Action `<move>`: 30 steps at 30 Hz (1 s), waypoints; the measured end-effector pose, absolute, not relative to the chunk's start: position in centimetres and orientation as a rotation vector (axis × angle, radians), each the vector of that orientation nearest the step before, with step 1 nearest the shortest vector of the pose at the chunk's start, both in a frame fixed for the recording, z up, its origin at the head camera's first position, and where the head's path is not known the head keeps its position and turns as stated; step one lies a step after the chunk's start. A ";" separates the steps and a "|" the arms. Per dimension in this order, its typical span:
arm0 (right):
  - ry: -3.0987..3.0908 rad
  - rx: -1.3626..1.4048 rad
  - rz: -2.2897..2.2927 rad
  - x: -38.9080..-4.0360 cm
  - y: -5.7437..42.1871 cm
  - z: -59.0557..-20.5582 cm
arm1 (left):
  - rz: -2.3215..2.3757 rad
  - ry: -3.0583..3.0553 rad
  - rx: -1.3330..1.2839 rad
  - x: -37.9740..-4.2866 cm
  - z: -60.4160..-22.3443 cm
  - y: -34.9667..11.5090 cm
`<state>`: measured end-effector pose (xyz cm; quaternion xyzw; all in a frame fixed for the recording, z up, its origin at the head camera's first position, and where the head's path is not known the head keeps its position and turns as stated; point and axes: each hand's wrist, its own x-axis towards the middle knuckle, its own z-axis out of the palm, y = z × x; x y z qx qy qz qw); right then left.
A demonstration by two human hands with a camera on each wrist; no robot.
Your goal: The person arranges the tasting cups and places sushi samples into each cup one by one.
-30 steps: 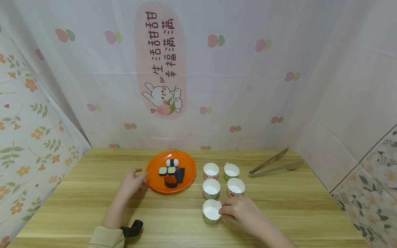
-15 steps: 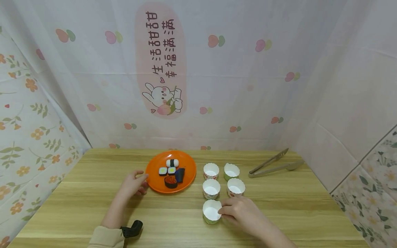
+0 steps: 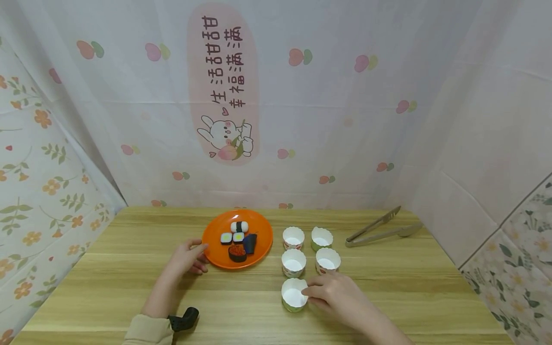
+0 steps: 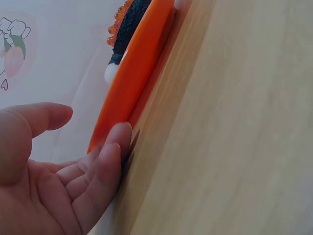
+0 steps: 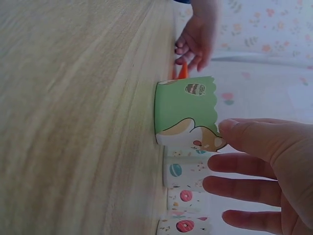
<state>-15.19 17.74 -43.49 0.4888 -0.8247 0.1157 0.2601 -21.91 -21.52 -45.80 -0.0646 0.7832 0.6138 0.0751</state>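
Note:
In the head view, an orange plate (image 3: 213,258) lies left of the middle with toy sushi pieces (image 3: 238,237) on it. My left hand (image 3: 186,258) is at its left edge. Its fingertips touch the rim from below in the left wrist view, with the thumb (image 4: 54,116) apart. My right hand (image 3: 334,297) pinches the rim of the nearest green paper baking cup (image 3: 293,303). In the right wrist view the thumb (image 5: 239,129) is against that rim, while several other fingers (image 5: 239,188) lie extended. The index finger seems hidden behind the thumb.
Several more paper baking cups (image 3: 294,269) stand in two columns beyond the nearest one. Metal tongs (image 3: 375,235) lie spread at the back right of the wooden table (image 3: 241,311). A black wrist-camera part (image 3: 184,319) sticks out beside the left sleeve (image 3: 148,329). Curtains (image 3: 336,129) border the back.
My left hand has shifted a little to the right, up to the plate's edge. The right fingertips have moved very slightly left at the cup's rim. Plate and other cups have stayed put.

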 end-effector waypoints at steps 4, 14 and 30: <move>-2.216 1.320 0.320 -15.2 17.8 -43.3 | 1.860 2.316 -0.196 -22.0 -46.1 -21.5; -2.192 1.306 0.375 -15.2 18.1 -42.2 | 1.927 2.215 -0.214 -22.2 -46.6 -21.6; -2.248 1.004 0.435 -15.9 19.6 -40.8 | 1.990 2.069 -0.122 -22.4 -47.2 -22.3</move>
